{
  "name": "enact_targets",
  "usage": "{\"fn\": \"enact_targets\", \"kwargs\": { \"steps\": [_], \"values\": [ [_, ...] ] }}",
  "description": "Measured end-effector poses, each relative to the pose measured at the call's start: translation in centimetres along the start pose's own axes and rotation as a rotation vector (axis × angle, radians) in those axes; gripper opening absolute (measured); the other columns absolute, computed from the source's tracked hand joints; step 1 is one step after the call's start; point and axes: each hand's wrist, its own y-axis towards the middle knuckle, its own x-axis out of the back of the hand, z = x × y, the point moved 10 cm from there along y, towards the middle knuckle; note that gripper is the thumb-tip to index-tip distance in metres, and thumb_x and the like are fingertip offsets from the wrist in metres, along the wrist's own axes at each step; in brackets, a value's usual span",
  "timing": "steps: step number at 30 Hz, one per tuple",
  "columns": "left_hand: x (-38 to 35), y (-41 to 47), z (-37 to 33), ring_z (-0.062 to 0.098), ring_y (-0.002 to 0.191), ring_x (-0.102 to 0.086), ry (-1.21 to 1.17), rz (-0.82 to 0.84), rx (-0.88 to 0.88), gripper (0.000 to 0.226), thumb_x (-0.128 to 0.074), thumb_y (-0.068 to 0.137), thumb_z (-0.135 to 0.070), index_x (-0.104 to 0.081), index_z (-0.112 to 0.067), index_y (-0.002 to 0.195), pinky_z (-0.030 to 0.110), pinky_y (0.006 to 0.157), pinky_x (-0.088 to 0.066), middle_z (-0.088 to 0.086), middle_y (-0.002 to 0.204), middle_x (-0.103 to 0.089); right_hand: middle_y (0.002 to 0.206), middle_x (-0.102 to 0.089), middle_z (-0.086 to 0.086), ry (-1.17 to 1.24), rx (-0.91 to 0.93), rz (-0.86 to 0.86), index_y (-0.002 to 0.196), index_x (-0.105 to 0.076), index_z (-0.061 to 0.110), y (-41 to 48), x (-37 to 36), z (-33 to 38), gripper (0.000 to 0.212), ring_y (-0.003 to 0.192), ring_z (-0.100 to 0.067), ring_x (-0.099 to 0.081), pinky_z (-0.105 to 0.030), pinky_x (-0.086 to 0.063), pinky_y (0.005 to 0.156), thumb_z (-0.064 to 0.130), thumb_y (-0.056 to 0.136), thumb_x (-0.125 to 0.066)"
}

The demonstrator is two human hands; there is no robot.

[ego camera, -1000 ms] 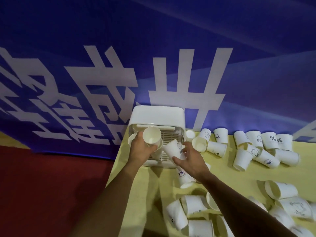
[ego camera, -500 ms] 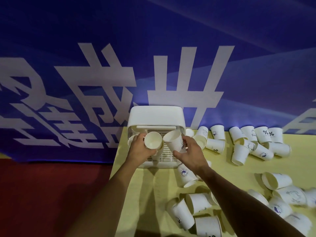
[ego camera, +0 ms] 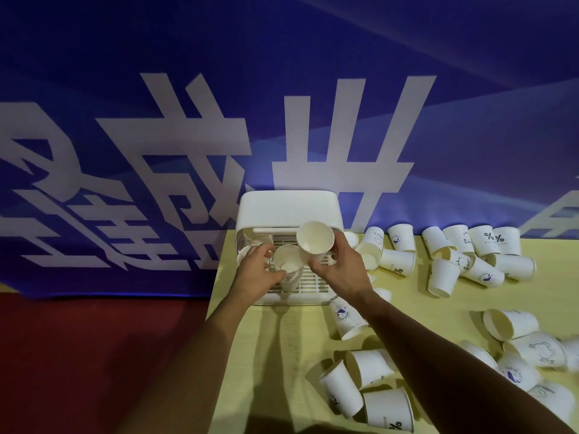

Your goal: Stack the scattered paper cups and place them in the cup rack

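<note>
Backdrop: blue banner (ego camera: 188,151) with large white characters, red floor (ego camera: 94,355) at lower left, yellow counter (ego camera: 266,371) from centre to right. White cup rack (ego camera: 288,208) stands at the counter's far left corner, against the banner, with its slatted tray (ego camera: 310,281) facing the camera. Left hand (ego camera: 257,274) is over the tray, grip closed round the wall of a paper cup (ego camera: 286,264) whose mouth faces the camera. Right hand (ego camera: 341,267) is just beside it, fingers and thumb curled round the lower wall of a second cup (ego camera: 315,238) that is tilted, mouth toward the camera, and sits higher and slightly right of the first. The two rims overlap in view — contact cannot be told. Right of the rack, a back row of cups (ego camera: 470,252) lies and stands in disorder near the banner. One lone cup (ego camera: 346,317) lies on its side beside the right forearm. Further right and nearer, front cups (ego camera: 369,386) and edge cups (ego camera: 526,349) lie mostly toppled — several touching one another.
</note>
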Motion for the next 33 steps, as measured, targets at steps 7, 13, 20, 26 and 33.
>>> {"fn": "enact_targets", "kwargs": {
  "steps": [7,13,20,26,33],
  "values": [
    [-0.5,-0.5,1.7,0.005,0.076,-0.063,-0.115,0.057,0.065,0.027,-0.082,0.073,-0.030,-0.066,-0.031,0.095,0.015,0.073,-0.049,-0.010,0.083,-0.068,0.107,-0.060,0.026,-0.058,0.026,0.097,0.126,-0.048,0.039,0.7,-3.3,0.7,0.063,0.094,0.008,-0.057,-0.017,-0.046,0.076,0.049,0.072,-0.079],
    [0.0,-1.7,2.5,0.007,0.080,-0.067,-0.166,0.126,0.068,0.015,-0.082,0.073,-0.030,-0.073,-0.032,0.085,0.024,0.079,-0.055,-0.009,0.081,-0.072,0.115,-0.065,0.016,-0.074,0.048,0.131,0.131,-0.049,0.034,1.0,-5.2,0.2,0.066,0.106,-0.006,-0.060,-0.032,-0.051,0.087,0.040,0.073,-0.080],
    [-1.0,-3.7,4.8,0.008,0.083,-0.067,-0.165,0.256,0.134,0.016,-0.081,0.078,-0.026,-0.075,-0.026,0.093,0.029,0.083,-0.054,-0.003,0.088,-0.071,0.124,-0.063,0.004,-0.138,0.001,0.135,0.135,-0.050,0.030,0.4,-6.1,-1.3,0.070,0.119,-0.022,-0.052,-0.038,-0.046,0.095,0.036,0.072,-0.080],
    [-1.6,-3.4,6.2,0.006,0.086,-0.067,-0.109,0.249,0.164,0.019,-0.081,0.078,-0.035,-0.072,-0.030,0.094,0.027,0.082,-0.054,-0.006,0.093,-0.070,0.130,-0.060,0.003,-0.158,-0.053,0.136,0.136,-0.048,0.025,-0.1,-6.0,-2.0,0.073,0.121,-0.018,-0.052,-0.036,-0.046,0.097,0.035,0.071,-0.081],
    [-3.7,-3.6,5.7,0.004,0.086,-0.067,-0.109,0.269,0.150,0.021,-0.078,0.078,-0.036,-0.070,-0.032,0.097,0.021,0.078,-0.052,-0.008,0.090,-0.070,0.143,-0.053,0.004,-0.233,-0.028,0.173,0.146,-0.040,0.025,-1.6,-4.6,-2.8,0.076,0.130,-0.018,-0.049,-0.038,-0.046,0.103,0.036,0.078,-0.073]
  ]
}}
